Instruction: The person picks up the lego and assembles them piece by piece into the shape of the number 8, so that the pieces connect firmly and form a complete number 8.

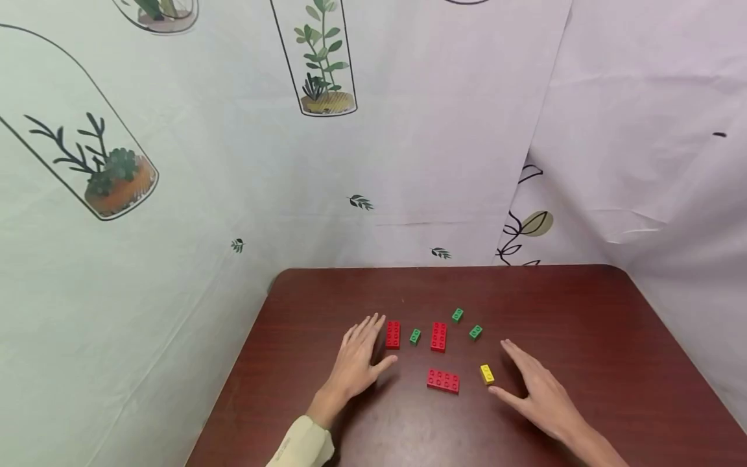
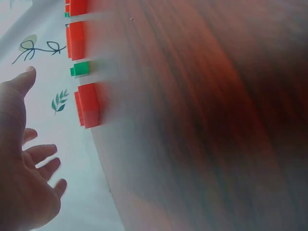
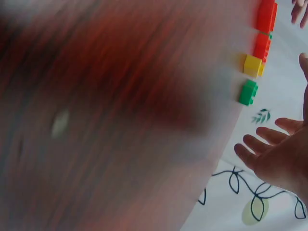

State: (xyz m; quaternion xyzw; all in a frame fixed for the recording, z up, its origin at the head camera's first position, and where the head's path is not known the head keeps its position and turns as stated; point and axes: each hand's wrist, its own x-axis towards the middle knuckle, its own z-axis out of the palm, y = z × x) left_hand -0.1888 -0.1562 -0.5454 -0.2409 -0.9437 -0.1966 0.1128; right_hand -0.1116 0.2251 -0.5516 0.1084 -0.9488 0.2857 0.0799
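My left hand [image 1: 355, 358], fingers extended and thumb spread, hovers by a red brick [image 1: 393, 335] at the left of a loose group. My right hand [image 1: 543, 392] is held out on the other side, its thumb tip close to a small yellow brick [image 1: 487, 374]. Neither hand holds anything. Between them lie another red brick [image 1: 439, 337] and, nearer the front, a third red brick [image 1: 443, 381] turned sideways. Three small green bricks sit among them: one green brick [image 1: 415, 336] between two reds, one farther back [image 1: 458, 315], one to the right [image 1: 475, 332].
The dark brown wooden table [image 1: 327, 292] has rounded far corners. Behind and beside it hangs a pale cloth [image 1: 408, 162] printed with plants. A light sleeve cuff [image 1: 306, 441] covers the left wrist.
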